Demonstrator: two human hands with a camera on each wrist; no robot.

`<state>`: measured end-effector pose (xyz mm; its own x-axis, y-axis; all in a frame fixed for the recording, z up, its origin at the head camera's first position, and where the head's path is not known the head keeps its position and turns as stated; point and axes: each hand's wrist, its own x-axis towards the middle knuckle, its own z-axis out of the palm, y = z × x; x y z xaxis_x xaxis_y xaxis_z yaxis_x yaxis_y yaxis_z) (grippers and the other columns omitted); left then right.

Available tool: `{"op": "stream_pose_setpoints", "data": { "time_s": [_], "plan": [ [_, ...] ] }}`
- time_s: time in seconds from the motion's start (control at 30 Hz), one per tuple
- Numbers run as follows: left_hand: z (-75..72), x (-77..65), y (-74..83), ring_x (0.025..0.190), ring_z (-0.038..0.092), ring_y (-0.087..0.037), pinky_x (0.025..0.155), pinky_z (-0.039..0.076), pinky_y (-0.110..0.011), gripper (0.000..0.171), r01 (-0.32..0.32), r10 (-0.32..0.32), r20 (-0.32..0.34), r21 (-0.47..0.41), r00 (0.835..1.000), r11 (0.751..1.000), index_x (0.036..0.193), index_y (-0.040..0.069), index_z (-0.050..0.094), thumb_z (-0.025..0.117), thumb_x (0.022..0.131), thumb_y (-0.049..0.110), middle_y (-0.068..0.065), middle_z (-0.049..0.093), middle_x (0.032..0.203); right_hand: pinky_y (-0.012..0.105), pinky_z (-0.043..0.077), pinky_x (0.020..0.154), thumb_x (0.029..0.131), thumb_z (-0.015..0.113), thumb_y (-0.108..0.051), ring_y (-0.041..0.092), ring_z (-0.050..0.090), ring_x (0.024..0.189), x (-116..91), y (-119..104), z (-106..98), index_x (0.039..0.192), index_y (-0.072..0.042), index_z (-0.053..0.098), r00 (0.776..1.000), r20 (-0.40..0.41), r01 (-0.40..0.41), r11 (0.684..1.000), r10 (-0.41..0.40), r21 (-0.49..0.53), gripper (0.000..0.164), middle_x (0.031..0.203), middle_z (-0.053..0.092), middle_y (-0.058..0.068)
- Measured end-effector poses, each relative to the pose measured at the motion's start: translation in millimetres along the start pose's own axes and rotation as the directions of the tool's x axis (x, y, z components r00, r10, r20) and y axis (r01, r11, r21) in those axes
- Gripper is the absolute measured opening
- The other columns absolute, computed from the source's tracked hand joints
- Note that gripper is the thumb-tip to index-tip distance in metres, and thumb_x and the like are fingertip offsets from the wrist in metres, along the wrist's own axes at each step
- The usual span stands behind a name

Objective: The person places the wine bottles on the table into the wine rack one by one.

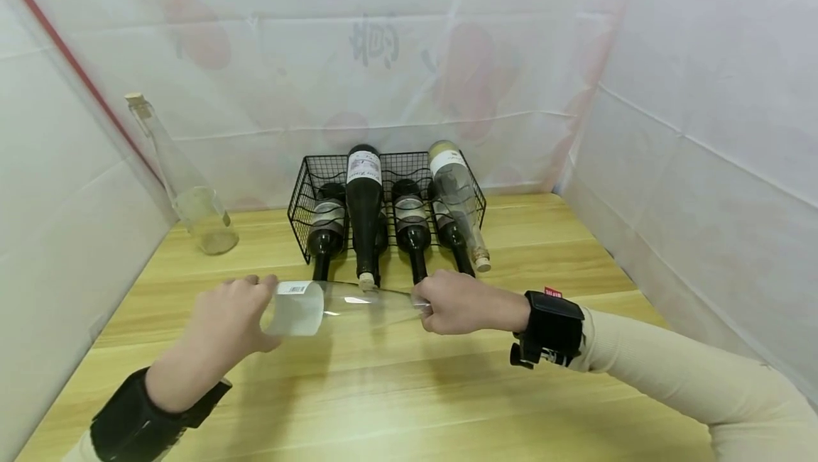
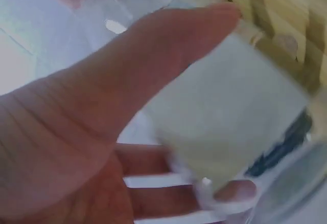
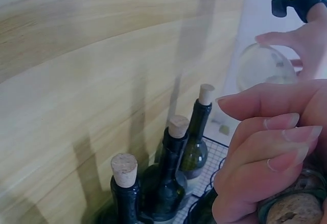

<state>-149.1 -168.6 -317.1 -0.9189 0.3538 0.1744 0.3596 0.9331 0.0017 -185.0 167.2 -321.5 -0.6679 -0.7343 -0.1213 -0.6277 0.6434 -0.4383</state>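
Observation:
A clear glass bottle [image 1: 383,309] with a white label [image 1: 300,313] lies level in the air between both hands, in front of the rack. My left hand [image 1: 224,316] grips its base end, thumb and fingers spread round the glass; in the left wrist view the thumb [image 2: 168,40] lies across the bottle beside the label. My right hand [image 1: 466,302] holds the neck with curled fingers. In the right wrist view a cork [image 3: 296,211] shows at the mouth, just below those fingers [image 3: 255,152].
Behind the hands, a black wire rack [image 1: 297,213] holds several dark corked wine bottles, necks toward me. Across its top lie a dark bottle [image 1: 364,213] and a clear corked bottle [image 1: 456,192]. Another clear corked bottle [image 1: 194,199] stands at the left on the wooden table [image 1: 383,405].

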Motion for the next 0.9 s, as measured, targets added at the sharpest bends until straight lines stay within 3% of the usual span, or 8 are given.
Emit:
{"op": "stream_pose_setpoints", "data": {
  "time_s": [0.17, 0.23, 0.33, 0.47, 0.57, 0.73, 0.9],
  "plan": [
    [-13.1, -11.9, -8.9, 0.053, 0.048, -0.021, 0.040, 0.037, -0.035, 0.052, 0.079, -0.078, 0.034, -0.017, 0.996, 0.997, 0.077, 0.010, 0.060, 0.098, 0.057, 0.040, -0.001, 0.056, 0.066, 0.027, 0.015, 0.064, 0.083, 0.056, 0.007, 0.010, 0.012, 0.066, -0.5, -1.4, -0.6, 0.074, -0.019, 0.019, 1.000, -0.005, -0.005, 1.000, 0.005, -0.002, 0.047, 0.075, 0.011, -0.005],
    [-16.0, -15.6, -9.2, 0.052, 0.043, -0.018, 0.040, 0.034, -0.034, 0.052, 0.074, -0.074, 0.054, 0.001, 0.996, 0.997, 0.069, 0.014, 0.055, 0.097, 0.059, 0.043, 0.002, 0.049, 0.061, 0.027, 0.016, 0.064, 0.083, 0.056, 0.007, 0.010, 0.012, 0.065, -0.3, -2.0, -0.7, 0.074, -0.019, 0.019, 1.000, -0.007, -0.005, 1.000, 0.005, -0.001, 0.047, 0.074, 0.011, -0.005],
    [-14.3, -18.8, -5.7, 0.053, 0.043, -0.015, 0.041, 0.035, -0.031, 0.051, 0.013, -0.013, 0.113, 0.003, 0.994, 1.000, 0.068, 0.016, 0.056, 0.096, 0.059, 0.047, 0.004, 0.051, 0.063, 0.027, 0.016, 0.066, 0.085, 0.056, 0.006, 0.010, 0.012, 0.066, 0.4, -3.0, -0.9, 0.075, -0.019, 0.019, 1.000, -0.006, -0.005, 1.000, 0.005, 0.007, 0.046, 0.075, 0.011, -0.005],
    [-0.5, -21.3, 2.9, 0.057, 0.045, -0.013, 0.046, 0.039, -0.030, 0.050, -0.054, 0.065, 0.233, -0.053, 0.970, 0.997, 0.074, 0.016, 0.059, 0.097, 0.057, 0.044, 0.004, 0.053, 0.068, 0.029, 0.016, 0.067, 0.088, 0.056, 0.005, 0.011, 0.013, 0.067, 0.9, -5.7, -1.9, 0.075, -0.019, 0.020, 1.000, -0.005, -0.013, 1.000, 0.013, 0.014, 0.045, 0.076, 0.012, -0.005],
    [11.4, -21.7, 7.7, 0.061, 0.047, -0.013, 0.049, 0.042, -0.031, 0.050, -0.064, 0.086, 0.311, -0.082, 0.947, 0.995, 0.078, 0.015, 0.059, 0.097, 0.056, 0.039, 0.005, 0.053, 0.070, 0.028, 0.016, 0.066, 0.086, 0.057, 0.005, 0.011, 0.014, 0.067, 0.8, -8.0, -3.0, 0.075, -0.019, 0.021, 1.000, -0.012, -0.023, 1.000, 0.023, 0.003, 0.045, 0.075, 0.012, -0.005],
    [23.1, -17.7, 9.0, 0.075, 0.062, -0.018, 0.060, 0.055, -0.041, 0.060, -0.100, 0.136, 0.383, -0.113, 0.914, 0.989, 0.104, 0.011, 0.071, 0.098, 0.056, 0.034, 0.001, 0.068, 0.090, 0.026, 0.017, 0.065, 0.085, 0.057, 0.005, 0.010, 0.015, 0.065, 0.2, -11.6, -7.5, 0.073, -0.019, 0.020, 0.999, -0.032, -0.028, 1.000, 0.028, -0.006, 0.046, 0.074, 0.013, -0.005],
    [27.7, -11.8, 7.6, 0.086, 0.068, -0.026, 0.074, 0.061, -0.050, 0.074, -0.080, 0.165, 0.452, -0.202, 0.876, 0.976, 0.123, 0.007, 0.070, 0.097, 0.057, 0.028, -0.009, 0.074, 0.105, 0.021, 0.022, 0.060, 0.087, 0.060, 0.002, 0.008, 0.022, 0.060, -0.5, -17.3, -17.2, 0.070, -0.019, 0.028, 0.998, -0.041, -0.046, 0.999, 0.047, 0.016, 0.042, 0.069, 0.021, -0.006]
  ]
}}
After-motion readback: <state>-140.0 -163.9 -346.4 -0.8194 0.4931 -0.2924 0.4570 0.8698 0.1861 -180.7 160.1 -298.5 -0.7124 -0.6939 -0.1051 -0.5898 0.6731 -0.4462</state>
